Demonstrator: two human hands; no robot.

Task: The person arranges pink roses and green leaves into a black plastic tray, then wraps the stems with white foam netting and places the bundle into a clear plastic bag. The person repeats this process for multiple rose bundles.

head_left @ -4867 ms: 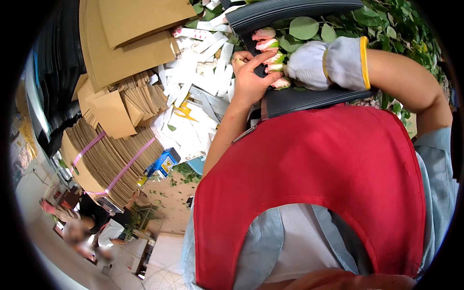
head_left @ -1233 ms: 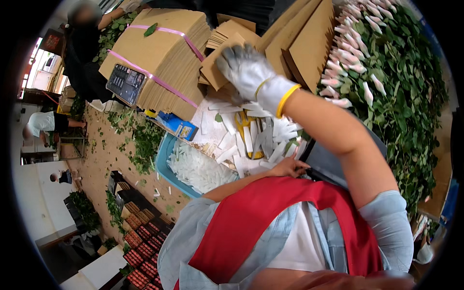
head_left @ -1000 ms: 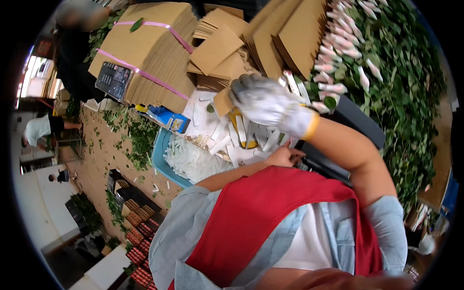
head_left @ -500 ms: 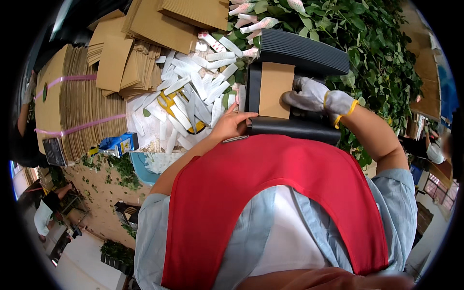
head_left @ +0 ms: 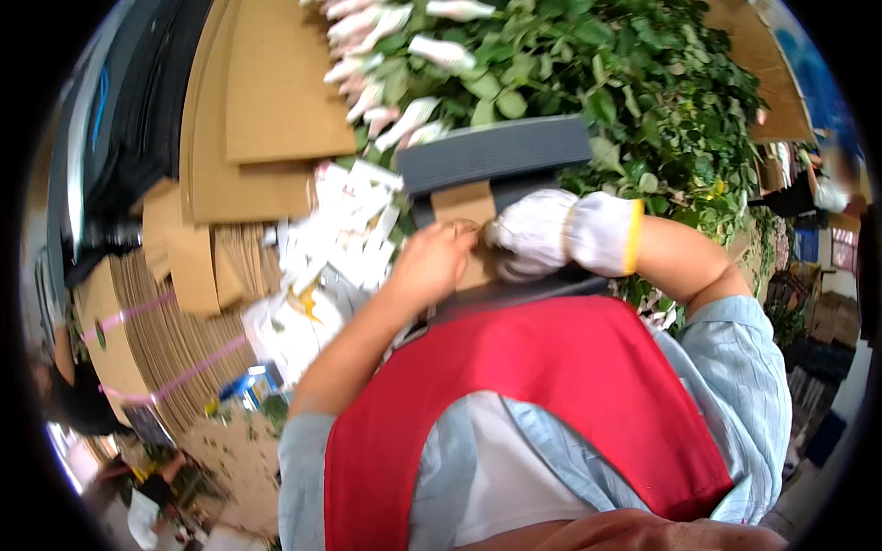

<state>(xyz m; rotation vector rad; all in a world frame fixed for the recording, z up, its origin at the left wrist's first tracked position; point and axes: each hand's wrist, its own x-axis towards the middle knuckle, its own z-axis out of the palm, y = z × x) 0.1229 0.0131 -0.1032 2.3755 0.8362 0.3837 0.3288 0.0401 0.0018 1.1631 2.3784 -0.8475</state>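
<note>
The small brown rectangular cardboard piece (head_left: 464,198) lies within the folded black ribbed sheet (head_left: 496,154), between its far and near flaps. The bare left hand (head_left: 432,262) is at its left side, the white-gloved right hand (head_left: 540,234) at its right; blur hides whether either grip is closed on it. Square, flat placement and light, even pressure should prevent creasing.

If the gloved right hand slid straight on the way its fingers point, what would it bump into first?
Most likely the bare left hand, just ahead of the gloved right hand over the brown cardboard; blur hides any gap.
</note>
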